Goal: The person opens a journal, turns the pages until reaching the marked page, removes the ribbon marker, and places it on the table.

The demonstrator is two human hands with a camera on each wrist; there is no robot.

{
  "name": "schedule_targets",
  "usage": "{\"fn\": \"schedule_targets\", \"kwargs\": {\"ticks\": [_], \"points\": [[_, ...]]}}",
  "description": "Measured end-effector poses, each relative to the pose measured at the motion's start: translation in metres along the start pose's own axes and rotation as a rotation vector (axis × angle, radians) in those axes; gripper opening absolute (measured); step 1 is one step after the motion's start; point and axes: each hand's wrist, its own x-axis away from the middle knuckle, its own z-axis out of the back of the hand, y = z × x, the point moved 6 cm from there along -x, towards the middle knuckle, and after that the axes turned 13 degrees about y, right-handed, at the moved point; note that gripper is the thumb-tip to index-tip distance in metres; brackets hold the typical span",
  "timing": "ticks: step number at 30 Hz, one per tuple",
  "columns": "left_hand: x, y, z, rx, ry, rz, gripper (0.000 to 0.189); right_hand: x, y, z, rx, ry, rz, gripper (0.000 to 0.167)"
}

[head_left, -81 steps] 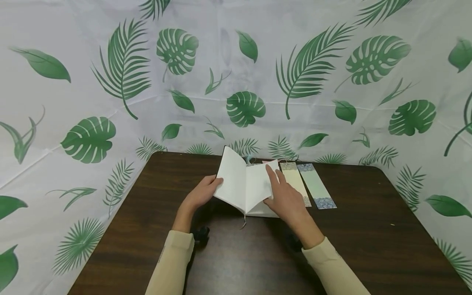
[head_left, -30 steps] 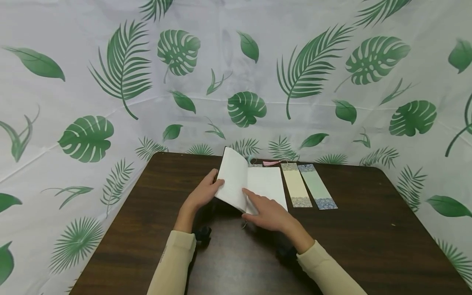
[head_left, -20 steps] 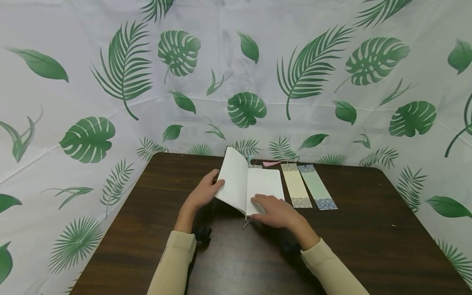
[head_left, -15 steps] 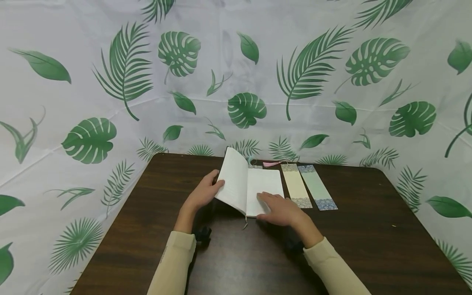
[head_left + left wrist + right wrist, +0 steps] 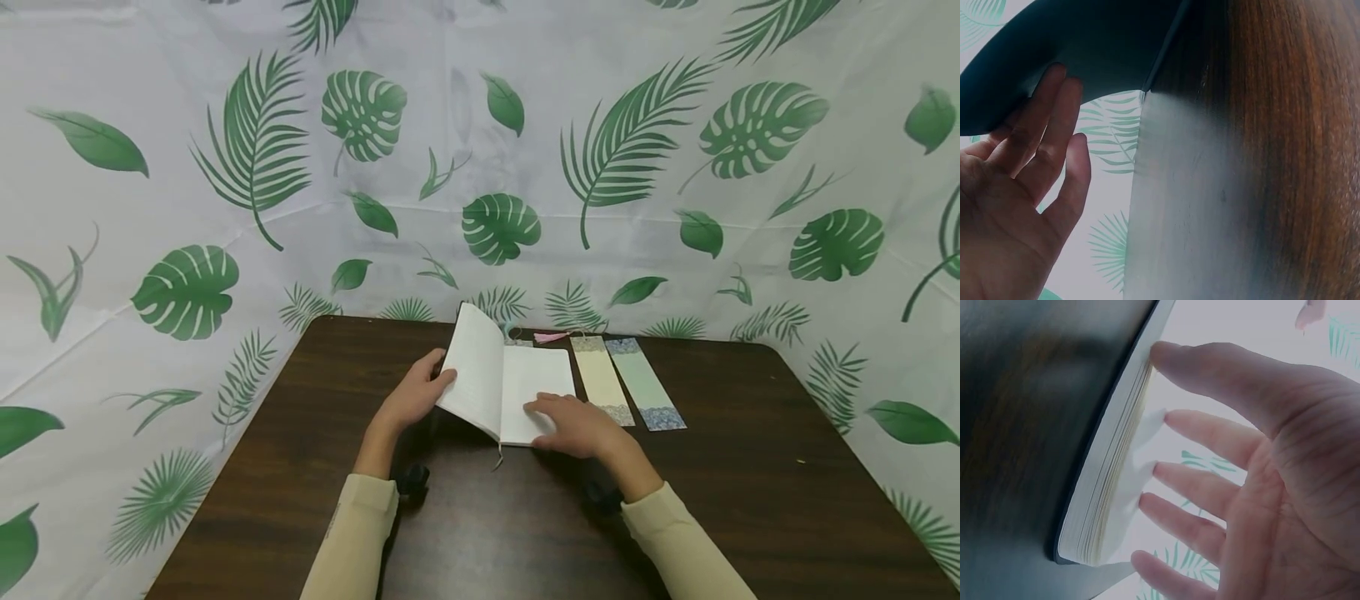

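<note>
An open notebook (image 5: 536, 375) with blank white pages lies on the table, its left half raised at a slant. My left hand (image 5: 411, 396) grips that half's outer edge, thumb on the page. In the left wrist view, the fingers are against the back of the dark cover (image 5: 1107, 44). My right hand (image 5: 581, 427) rests its fingertips on the lower part of the flat right page. The right wrist view shows its fingers spread and the thumb at the edge of the page block (image 5: 1107, 475). A thin ribbon (image 5: 499, 457) hangs from the spine.
Right of the notebook lie a cream bookmark (image 5: 600, 379) and a green-and-blue bookmark (image 5: 647, 383). Behind it are a pink tassel (image 5: 551, 337) and a partly hidden bookmark (image 5: 519, 342). A leaf-print cloth (image 5: 480, 150) hangs behind the dark wooden table (image 5: 750, 467).
The page lifted on the right side earlier now lies flat. My right hand moved left to the fold, then back right over the lower page. The left hand keeps its grip.
</note>
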Motion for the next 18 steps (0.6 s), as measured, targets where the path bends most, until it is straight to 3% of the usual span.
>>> {"fn": "schedule_targets", "kwargs": {"ticks": [6,11,14,18], "points": [[0.0022,0.0005,0.0008,0.001,-0.002,0.008,0.038,-0.0007,0.0006,0.0002,-0.044,-0.007,0.018,0.043],[0.0008,-0.0022,0.0008,0.000,0.000,0.003,0.039,-0.0022,-0.0013,0.0039,-0.077,0.032,0.025,0.004],[0.0001,-0.0030,0.0010,-0.003,0.002,0.000,0.039,-0.0030,-0.0034,0.0055,-0.051,0.048,0.033,0.015],[0.0002,-0.0022,0.0008,-0.004,0.003,0.002,0.038,-0.0019,-0.0048,0.0062,0.002,0.053,0.032,0.014]]}}
